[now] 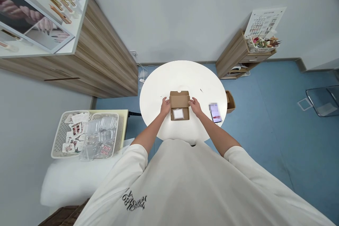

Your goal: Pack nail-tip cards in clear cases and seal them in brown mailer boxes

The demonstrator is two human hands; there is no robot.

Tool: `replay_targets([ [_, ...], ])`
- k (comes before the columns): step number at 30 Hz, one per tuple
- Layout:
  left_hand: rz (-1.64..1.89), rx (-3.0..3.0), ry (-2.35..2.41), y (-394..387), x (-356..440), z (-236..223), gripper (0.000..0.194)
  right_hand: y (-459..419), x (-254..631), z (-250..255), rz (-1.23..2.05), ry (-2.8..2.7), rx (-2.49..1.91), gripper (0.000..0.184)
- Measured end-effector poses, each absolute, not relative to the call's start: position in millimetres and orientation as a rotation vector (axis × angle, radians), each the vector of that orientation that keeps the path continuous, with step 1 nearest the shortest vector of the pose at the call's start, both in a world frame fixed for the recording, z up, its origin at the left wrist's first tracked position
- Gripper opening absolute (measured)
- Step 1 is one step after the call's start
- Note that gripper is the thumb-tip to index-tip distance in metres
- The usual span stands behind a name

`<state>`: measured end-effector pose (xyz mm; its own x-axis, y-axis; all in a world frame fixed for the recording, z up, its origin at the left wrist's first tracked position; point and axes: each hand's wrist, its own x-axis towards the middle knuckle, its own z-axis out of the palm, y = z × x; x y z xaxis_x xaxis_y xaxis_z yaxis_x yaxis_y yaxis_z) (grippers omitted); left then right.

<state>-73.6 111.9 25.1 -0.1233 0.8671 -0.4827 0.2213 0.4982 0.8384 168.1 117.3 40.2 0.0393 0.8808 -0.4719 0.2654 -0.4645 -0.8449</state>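
A small brown cardboard box [180,101] sits on the round white table [156,84] in front of me, its lid raised and tilted back. Inside lies a flat white packet [178,114] in what looks like a clear wrapper. At the left edge of the lid, my left hand [165,106] has its fingers closed on the cardboard. My right hand [195,106] pinches the opposite edge. Some fingertips are too small to make out. To the right of the box, a phone [215,113] with a lit screen rests near the table's edge.
Left of me, two white baskets [60,134] hold nail sets and clear plastic cases. A wooden cabinet [106,49] stands back left. At the back right is a low wooden shelf [233,53]; an open carton [230,101] is on the floor beside the table.
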Motion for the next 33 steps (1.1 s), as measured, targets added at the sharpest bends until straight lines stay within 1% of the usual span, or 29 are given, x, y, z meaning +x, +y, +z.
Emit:
replay_targets([
  [8, 0.628, 0.975, 1.620, 107.7, -67.7, 30.6, 0.079, 108.2, 160.9, 47.7, 1.468, -1.193, -1.805, 0.073],
  [11, 0.614, 0.927, 1.646, 109.5, -72.0, 35.3, 0.076, 109.9, 163.6, 49.2, 1.512, -1.126, -1.790, 0.070],
  [14, 0.621, 0.912, 1.581, 111.8, -76.0, 38.0, 0.079, 113.8, 165.5, 50.3, 1.581, -1.007, -1.750, 0.066],
  [16, 0.627, 0.900, 1.544, 113.2, -77.8, 38.8, 0.081, 116.0, 167.0, 51.0, 1.626, -0.960, -1.751, 0.071],
  [18, 0.601, 0.911, 1.532, 114.0, -78.8, 39.4, 0.079, 116.9, 169.5, 51.8, 1.665, -0.965, -1.758, 0.079],
  [21, 0.562, 0.941, 1.507, 114.4, -79.9, 41.0, 0.085, 115.8, 174.0, 53.1, 1.718, -1.016, -1.737, 0.089],
  [23, 0.597, 0.907, 1.483, 114.5, -81.3, 42.3, 0.087, 114.5, 175.9, 54.3, 1.734, -1.052, -1.722, 0.093],
  [25, 0.645, 0.864, 1.471, 114.5, -83.7, 43.4, 0.085, 113.6, 176.3, 55.9, 1.722, -1.100, -1.720, 0.094],
  [28, 0.697, 0.849, 1.453, 112.7, -89.0, 43.5, 0.075, 112.4, 175.2, 58.8, 1.691, -1.123, -1.725, 0.091],
  [33, 0.690, 0.968, 1.496, 97.9, -94.1, 34.9, 0.051, 103.0, 173.6, 56.9, 1.685, -1.112, -1.703, 0.071],
])
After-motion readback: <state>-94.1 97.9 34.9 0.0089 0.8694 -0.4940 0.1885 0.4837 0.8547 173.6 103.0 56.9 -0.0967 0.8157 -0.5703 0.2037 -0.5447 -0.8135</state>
